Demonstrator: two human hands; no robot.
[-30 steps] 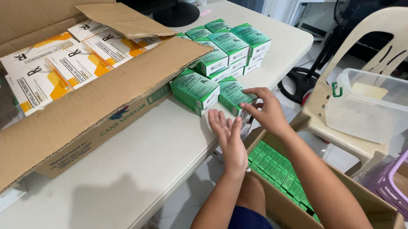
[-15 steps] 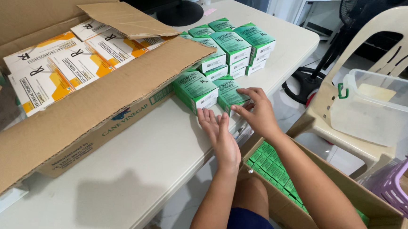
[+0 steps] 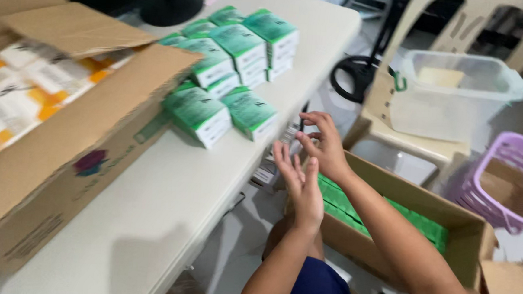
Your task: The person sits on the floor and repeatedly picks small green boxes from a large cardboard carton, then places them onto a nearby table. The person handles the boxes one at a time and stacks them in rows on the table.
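Observation:
Green-and-white small boxes [image 3: 237, 48] are stacked on the white table [image 3: 149, 207], and two more of these green boxes [image 3: 200, 110] lie closest to its edge. My left hand [image 3: 300, 189] is raised just off the table edge, palm turned toward it and fingers spread. Slightly higher is my right hand [image 3: 325, 148], fingers loosely curled and nothing visible in them. A blurred white box [image 3: 267, 173] sits by the table edge beside my palms; whether a hand touches it is unclear. Below my arms, an open carton [image 3: 451, 216] holds rows of green boxes [image 3: 343, 200].
A large open cardboard box [image 3: 93, 124] with white-and-orange packs [image 3: 23, 90] fills the table's left. A dark monitor base [image 3: 170, 5] stands at the back. To the right are a clear plastic tub [image 3: 458, 92] on a beige chair [image 3: 407, 144] and a purple basket [image 3: 507, 186].
Both hands have come off the nearest green boxes and drawn back past the table edge. The camera has swung, blurring the view.

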